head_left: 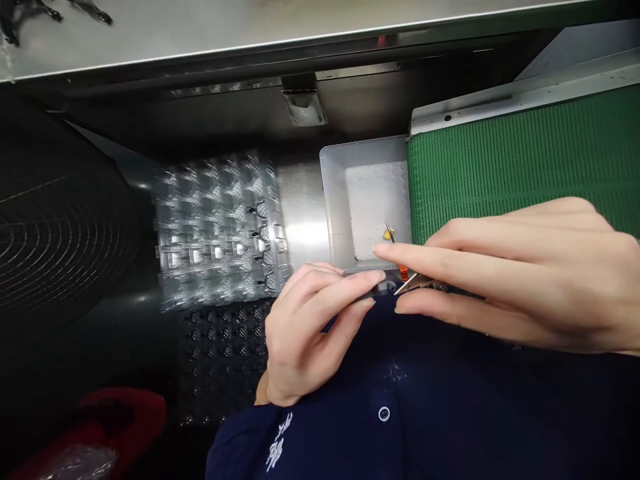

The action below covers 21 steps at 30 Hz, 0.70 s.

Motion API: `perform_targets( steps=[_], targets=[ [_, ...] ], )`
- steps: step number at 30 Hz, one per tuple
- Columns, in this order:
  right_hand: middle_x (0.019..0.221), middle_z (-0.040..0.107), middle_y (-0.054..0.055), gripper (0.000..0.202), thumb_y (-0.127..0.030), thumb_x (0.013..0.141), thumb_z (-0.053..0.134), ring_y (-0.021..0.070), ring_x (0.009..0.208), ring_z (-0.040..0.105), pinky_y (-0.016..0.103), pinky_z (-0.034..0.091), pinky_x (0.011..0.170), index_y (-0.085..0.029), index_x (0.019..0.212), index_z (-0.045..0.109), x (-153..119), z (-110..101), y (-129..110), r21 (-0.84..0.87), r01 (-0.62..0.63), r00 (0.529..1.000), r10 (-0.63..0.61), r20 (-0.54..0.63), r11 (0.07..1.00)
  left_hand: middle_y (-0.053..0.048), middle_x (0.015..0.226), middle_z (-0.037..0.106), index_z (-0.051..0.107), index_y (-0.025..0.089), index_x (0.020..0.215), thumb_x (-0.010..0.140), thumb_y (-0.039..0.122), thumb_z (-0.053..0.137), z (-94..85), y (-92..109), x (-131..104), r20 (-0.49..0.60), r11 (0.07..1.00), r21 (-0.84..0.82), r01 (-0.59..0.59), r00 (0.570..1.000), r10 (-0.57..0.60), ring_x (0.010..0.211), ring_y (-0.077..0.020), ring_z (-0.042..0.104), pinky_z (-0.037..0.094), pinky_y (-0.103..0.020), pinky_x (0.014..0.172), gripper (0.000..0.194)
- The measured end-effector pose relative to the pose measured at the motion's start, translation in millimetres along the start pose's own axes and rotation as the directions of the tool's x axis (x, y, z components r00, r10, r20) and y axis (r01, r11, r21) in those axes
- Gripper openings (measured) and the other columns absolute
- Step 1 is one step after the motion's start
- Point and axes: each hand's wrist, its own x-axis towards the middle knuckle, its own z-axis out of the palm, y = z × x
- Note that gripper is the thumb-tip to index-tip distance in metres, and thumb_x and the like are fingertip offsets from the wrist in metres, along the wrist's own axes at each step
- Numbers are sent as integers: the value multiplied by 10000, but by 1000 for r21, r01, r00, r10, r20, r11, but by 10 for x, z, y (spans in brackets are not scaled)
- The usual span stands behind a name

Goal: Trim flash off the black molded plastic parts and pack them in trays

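Observation:
My left hand (313, 327) is closed, thumb and forefinger pinching a small dark part (384, 288) that is mostly hidden by the fingertips. In my right hand (520, 273), a thin pointed metal blade (406, 284) is gripped between thumb and fingers, its tip close to the dark part. Just behind the fingertips, a slim metal shaft (390, 230) rises from an orange piece (403, 273); whether a hand holds it, I cannot tell. A small yellow piece (389, 234) shows beside that shaft, over the translucent plastic box (337, 200).
A clear moulded tray (210, 247) holds several small black parts along its right side. Below it lies another tray (225, 360), looking dark. A green conveyor belt (525, 160) runs at right. A fan grille (60, 247) stands left, a red stool (125, 413) lower left, a metal shelf (250, 27) above.

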Motion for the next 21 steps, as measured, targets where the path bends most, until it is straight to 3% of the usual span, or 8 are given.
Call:
perform_targets(
  steps=[8, 13, 16, 21],
  targets=[
    [814, 782, -23, 454, -580, 1173, 448, 124, 634, 670, 293, 406, 501, -366, 1282, 834, 1, 41, -83, 0, -73, 997, 73, 24, 997, -16, 948, 782, 772, 193, 1294, 1091, 153, 672, -49, 38, -52, 6, 999, 44, -21, 1000, 20, 836, -155, 703, 617, -312, 846, 229],
    [831, 778, -38, 345, -449, 1157, 560, 117, 577, 624, 324, 376, 475, -320, 1395, 773, -116, 135, -36, -131, 46, 997, -53, -55, 990, -24, 918, 771, 784, 169, 1238, 1099, 158, 663, -57, 60, -49, 7, 997, 76, -14, 1000, 13, 842, -159, 691, 609, -311, 851, 185],
    [790, 740, -51, 420, -385, 1108, 664, 128, 574, 618, 334, 378, 476, -317, 1522, 684, -169, 186, -11, -124, 93, 983, -111, -146, 988, -18, 905, 769, 784, 175, 1227, 1116, 178, 642, -61, 72, -35, 2, 995, 96, -19, 1000, 19, 838, -158, 691, 608, -306, 834, 180],
    [699, 712, -59, 338, -390, 1184, 507, 91, 519, 566, 300, 342, 453, -337, 1278, 827, -106, 150, -84, -145, 96, 994, -104, -46, 985, -16, 895, 774, 787, 200, 1225, 1119, 189, 639, -67, 63, -43, 27, 997, 78, -4, 1000, 2, 785, -163, 690, 599, -316, 775, 182]
  ],
)
